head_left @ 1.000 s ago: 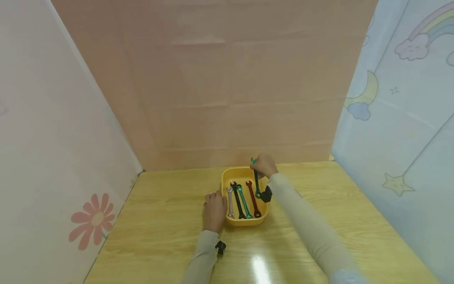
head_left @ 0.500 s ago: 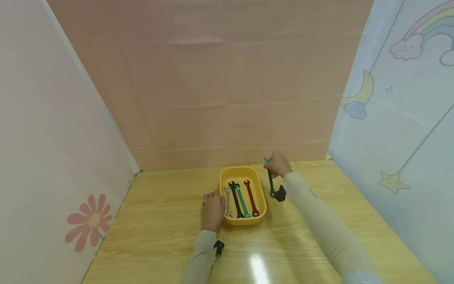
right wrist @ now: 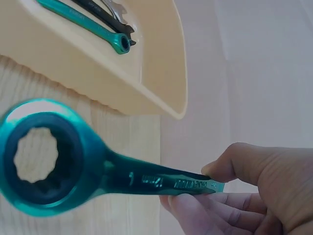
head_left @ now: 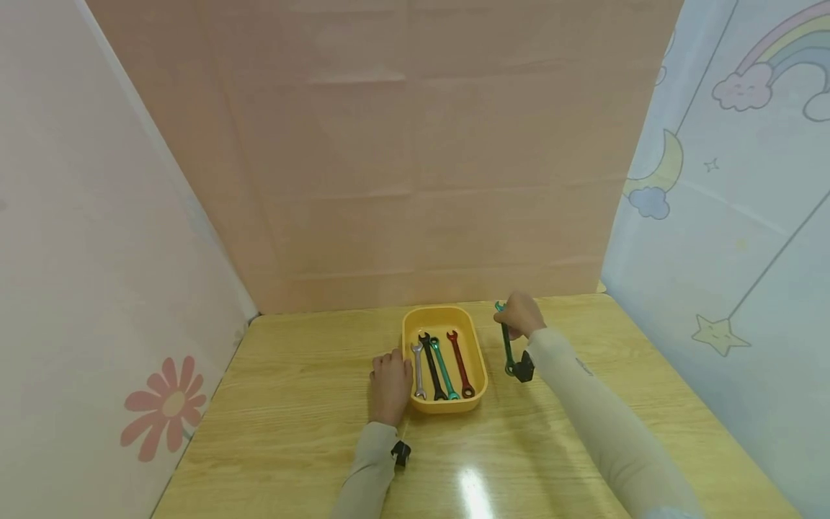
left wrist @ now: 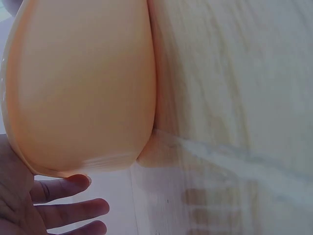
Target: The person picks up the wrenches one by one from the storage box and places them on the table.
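In the head view my right hand [head_left: 521, 315] pinches a green combination wrench [head_left: 508, 346] near its open end, to the right of a yellow plastic bin [head_left: 447, 407]. The ring end hangs down toward me, and the right wrist view shows it large and close. My left hand [head_left: 390, 388] rests against the bin's left side; in the left wrist view its fingers [left wrist: 73, 211] stretch past the bin's rim. Inside the bin lie a silver wrench [head_left: 418, 375], a black wrench [head_left: 431, 364], another green wrench [head_left: 444, 367] and a red wrench [head_left: 461, 364].
The bin stands on a wood-grain table [head_left: 292, 404] close to a brown backing sheet [head_left: 337, 216]. Pale decorated panels flank it, with a pink flower [head_left: 171, 404] on the left one and a yellow star [head_left: 720, 335] on the right one.
My right hand has carried the green wrench from over the bin's right side out to the right, then slightly down toward the table. The left hand stays at the bin.
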The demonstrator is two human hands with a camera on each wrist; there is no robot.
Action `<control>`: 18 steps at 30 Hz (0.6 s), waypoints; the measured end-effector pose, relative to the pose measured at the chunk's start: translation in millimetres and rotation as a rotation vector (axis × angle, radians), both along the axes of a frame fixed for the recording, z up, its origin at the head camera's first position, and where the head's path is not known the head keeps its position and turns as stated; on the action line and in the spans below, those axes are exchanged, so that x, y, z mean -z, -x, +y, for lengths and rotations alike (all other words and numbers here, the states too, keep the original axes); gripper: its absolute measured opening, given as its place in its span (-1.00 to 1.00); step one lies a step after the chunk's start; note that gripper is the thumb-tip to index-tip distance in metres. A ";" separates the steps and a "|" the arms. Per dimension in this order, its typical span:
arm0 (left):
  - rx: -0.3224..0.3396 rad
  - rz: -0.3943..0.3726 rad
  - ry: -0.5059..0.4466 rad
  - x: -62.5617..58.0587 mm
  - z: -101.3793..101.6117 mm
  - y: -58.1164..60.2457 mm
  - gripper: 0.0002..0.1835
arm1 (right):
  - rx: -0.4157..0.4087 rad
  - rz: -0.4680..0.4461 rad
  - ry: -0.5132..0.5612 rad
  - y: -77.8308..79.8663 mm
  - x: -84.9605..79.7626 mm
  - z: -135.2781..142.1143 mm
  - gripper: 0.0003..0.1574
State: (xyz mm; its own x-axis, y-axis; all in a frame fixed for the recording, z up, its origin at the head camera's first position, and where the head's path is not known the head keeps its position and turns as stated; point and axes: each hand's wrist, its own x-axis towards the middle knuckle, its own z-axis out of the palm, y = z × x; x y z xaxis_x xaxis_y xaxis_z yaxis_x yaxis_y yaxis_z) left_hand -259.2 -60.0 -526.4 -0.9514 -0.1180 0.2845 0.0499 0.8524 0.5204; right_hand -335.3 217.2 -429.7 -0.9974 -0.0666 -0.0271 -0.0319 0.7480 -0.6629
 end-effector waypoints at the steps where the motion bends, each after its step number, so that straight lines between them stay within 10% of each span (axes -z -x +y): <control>1: 0.000 0.004 -0.002 0.0 0.0 -0.1 -0.77 | -0.003 -0.001 0.003 -0.5 1.4 1.0 -0.42; 18: 0.008 0.004 0.007 0.1 0.1 -1.5 -0.75 | 0.043 -0.029 -0.074 -0.8 21.7 10.2 -0.57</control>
